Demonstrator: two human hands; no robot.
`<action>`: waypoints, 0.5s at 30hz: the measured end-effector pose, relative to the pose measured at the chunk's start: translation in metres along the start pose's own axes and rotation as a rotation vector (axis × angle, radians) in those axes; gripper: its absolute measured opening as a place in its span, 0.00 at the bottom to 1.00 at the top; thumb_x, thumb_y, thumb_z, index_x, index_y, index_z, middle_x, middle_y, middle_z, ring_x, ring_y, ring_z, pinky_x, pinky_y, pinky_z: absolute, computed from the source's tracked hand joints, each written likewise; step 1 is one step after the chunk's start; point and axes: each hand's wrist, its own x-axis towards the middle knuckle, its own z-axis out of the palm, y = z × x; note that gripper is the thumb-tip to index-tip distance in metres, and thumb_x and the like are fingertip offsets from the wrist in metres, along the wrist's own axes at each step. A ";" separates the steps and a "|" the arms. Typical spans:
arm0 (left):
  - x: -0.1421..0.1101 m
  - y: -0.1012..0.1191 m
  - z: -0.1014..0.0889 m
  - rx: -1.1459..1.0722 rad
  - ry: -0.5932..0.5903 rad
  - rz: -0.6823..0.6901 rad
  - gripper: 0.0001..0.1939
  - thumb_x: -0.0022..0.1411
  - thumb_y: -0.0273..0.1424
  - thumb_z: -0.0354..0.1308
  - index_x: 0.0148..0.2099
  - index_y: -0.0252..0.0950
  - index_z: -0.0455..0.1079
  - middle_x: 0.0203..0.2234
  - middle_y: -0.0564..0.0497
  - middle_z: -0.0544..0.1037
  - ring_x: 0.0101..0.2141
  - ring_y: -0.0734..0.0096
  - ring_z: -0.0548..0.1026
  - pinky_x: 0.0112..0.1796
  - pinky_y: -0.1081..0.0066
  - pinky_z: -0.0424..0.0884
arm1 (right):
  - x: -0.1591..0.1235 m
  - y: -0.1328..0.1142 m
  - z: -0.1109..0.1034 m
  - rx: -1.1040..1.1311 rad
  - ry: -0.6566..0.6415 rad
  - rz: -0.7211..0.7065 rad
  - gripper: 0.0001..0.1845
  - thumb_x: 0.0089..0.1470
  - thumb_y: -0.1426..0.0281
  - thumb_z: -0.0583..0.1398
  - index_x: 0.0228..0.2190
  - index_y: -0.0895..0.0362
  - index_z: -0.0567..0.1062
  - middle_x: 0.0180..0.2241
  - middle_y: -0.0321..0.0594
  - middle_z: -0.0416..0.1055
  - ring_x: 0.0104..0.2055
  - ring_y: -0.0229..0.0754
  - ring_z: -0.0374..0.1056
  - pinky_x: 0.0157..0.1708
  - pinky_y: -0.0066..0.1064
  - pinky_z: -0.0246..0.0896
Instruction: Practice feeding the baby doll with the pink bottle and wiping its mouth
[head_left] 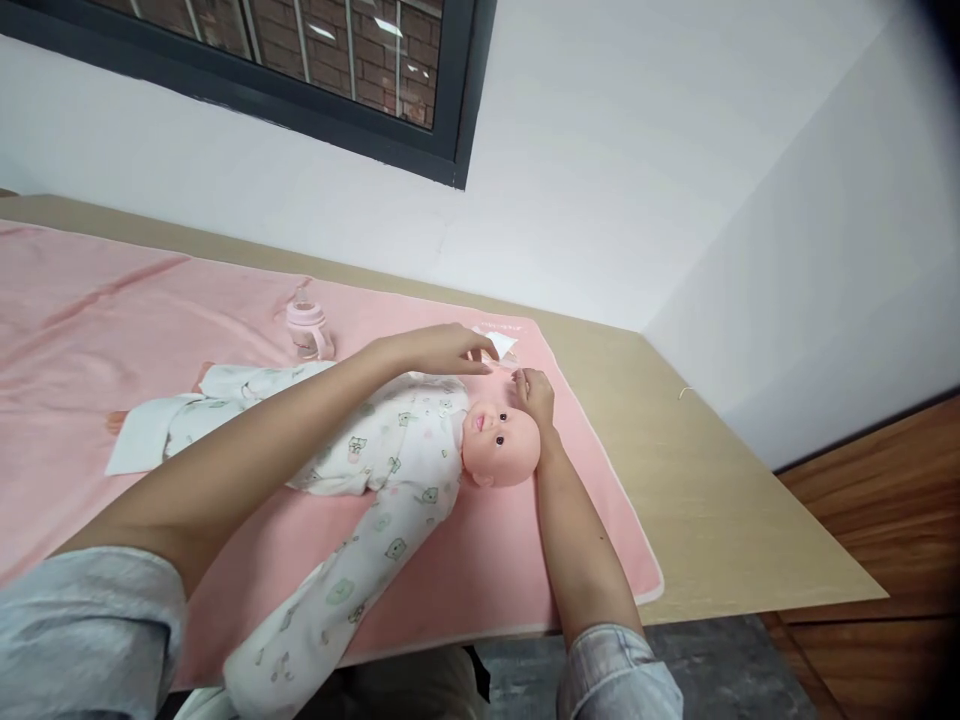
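A baby doll (499, 440) in a white printed sleepsuit (382, 450) lies on its back on a pink blanket (112, 330), head toward the right. My left hand (442, 350) reaches over the doll's chest, fingers stretched toward a small white cloth (501, 343) lying just beyond the head. My right hand (534, 393) rests at the top of the doll's head, fingers curled loosely against it, holding nothing that I can see.
A pink baby bottle (307, 330) stands on the blanket behind the doll. The blanket covers a beige table (712, 480) set into a white-walled corner, under a dark-framed window (315, 70). One sleepsuit sleeve hangs over the table's front edge.
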 end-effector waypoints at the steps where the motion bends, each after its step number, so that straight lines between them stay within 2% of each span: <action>1: 0.012 0.001 0.005 -0.054 -0.102 0.012 0.25 0.65 0.43 0.49 0.59 0.37 0.67 0.49 0.45 0.76 0.45 0.63 0.75 0.45 0.70 0.67 | 0.001 -0.002 0.002 -0.013 -0.047 0.004 0.22 0.65 0.63 0.45 0.34 0.57 0.75 0.35 0.45 0.75 0.42 0.44 0.66 0.42 0.32 0.57; 4: 0.040 0.002 0.018 -0.175 -0.373 -0.004 0.25 0.64 0.44 0.48 0.55 0.35 0.70 0.48 0.45 0.77 0.43 0.62 0.75 0.45 0.69 0.68 | 0.003 -0.006 0.007 -0.062 -0.170 0.011 0.19 0.64 0.65 0.47 0.35 0.58 0.75 0.36 0.45 0.75 0.41 0.43 0.66 0.39 0.30 0.56; 7: 0.059 0.003 0.032 -0.234 -0.525 -0.040 0.24 0.62 0.46 0.48 0.50 0.37 0.74 0.46 0.47 0.78 0.43 0.61 0.75 0.45 0.69 0.70 | 0.005 -0.011 0.008 -0.086 -0.250 0.009 0.20 0.65 0.64 0.46 0.35 0.58 0.75 0.36 0.45 0.75 0.41 0.42 0.65 0.37 0.29 0.53; 12: 0.076 0.004 0.054 -0.338 -0.648 -0.158 0.27 0.59 0.47 0.47 0.50 0.35 0.73 0.43 0.46 0.79 0.47 0.56 0.72 0.50 0.62 0.69 | 0.005 -0.020 0.004 -0.088 -0.320 0.054 0.19 0.65 0.64 0.47 0.33 0.57 0.75 0.35 0.43 0.74 0.38 0.40 0.64 0.33 0.29 0.50; 15: 0.079 0.003 0.062 -0.383 -0.657 -0.219 0.28 0.57 0.47 0.49 0.51 0.35 0.73 0.43 0.45 0.79 0.48 0.54 0.72 0.50 0.61 0.70 | 0.005 -0.023 0.003 -0.058 -0.358 0.050 0.18 0.64 0.65 0.48 0.32 0.57 0.75 0.31 0.40 0.73 0.33 0.39 0.62 0.31 0.28 0.49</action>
